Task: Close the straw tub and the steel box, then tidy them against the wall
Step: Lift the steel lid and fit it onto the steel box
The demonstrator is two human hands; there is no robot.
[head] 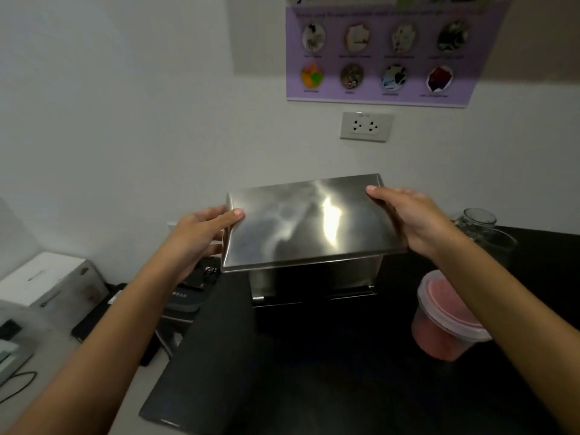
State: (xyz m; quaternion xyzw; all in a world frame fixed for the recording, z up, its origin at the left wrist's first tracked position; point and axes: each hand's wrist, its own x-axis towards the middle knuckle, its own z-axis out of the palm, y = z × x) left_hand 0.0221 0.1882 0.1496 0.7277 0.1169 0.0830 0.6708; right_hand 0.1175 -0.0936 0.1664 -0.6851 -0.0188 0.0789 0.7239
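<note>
A shiny steel lid point(310, 224) is held level in the air, just above the steel box point(314, 277) that stands on the black counter point(314, 378). My left hand point(201, 230) grips the lid's left end and my right hand point(408, 218) grips its right end. Only the front wall of the box shows under the lid. The straw tub point(445, 321), a clear plastic tub of pink straws with its clear lid on top, stands on the counter to the right of the box, partly behind my right forearm.
A glass jar point(480, 224) stands at the back right near the white wall point(157, 136), which carries a socket point(365, 126) and a purple poster point(383, 54). Left of the counter sit a white box point(47, 281) and a dark device point(188, 293).
</note>
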